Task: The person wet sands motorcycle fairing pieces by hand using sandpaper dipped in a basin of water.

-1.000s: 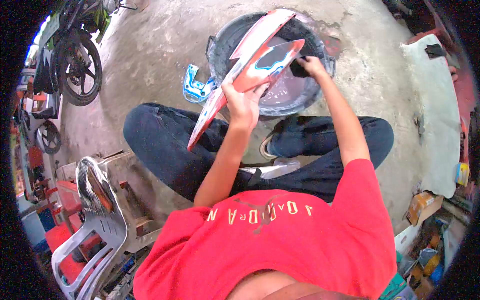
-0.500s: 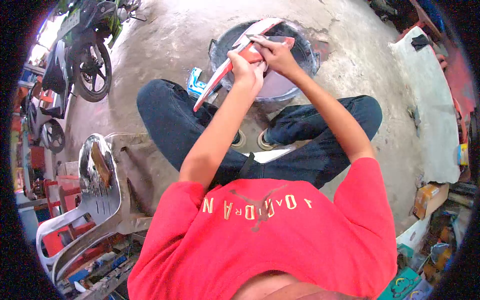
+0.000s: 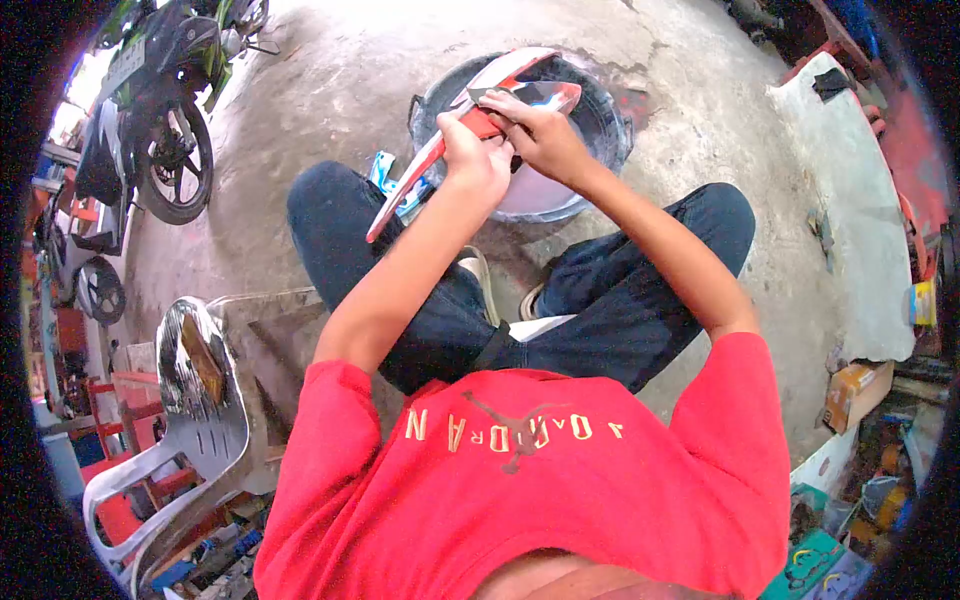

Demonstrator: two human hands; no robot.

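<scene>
A red and white motorcycle body panel, long and pointed with a forked far end, is held slantwise above a round dark basin of cloudy water. My left hand is closed round its middle, thumb on top. My right hand lies across the panel just to the right, fingers bent and pressed on its surface. A small dark patch shows by those fingertips; whether it is a separate piece, I cannot tell. Left of the basin, partly behind the panel, rests a blue and white packet on the floor.
My bent legs in dark trousers flank the basin's near side. A motorcycle stands at upper left, a worn grey plastic chair at lower left. A pale slab and a cardboard box are at right.
The panel's near tip has shifted slightly left and down, and my left elbow has swung outward. My right fingers have shifted a little along the panel. The whole view has tilted slightly.
</scene>
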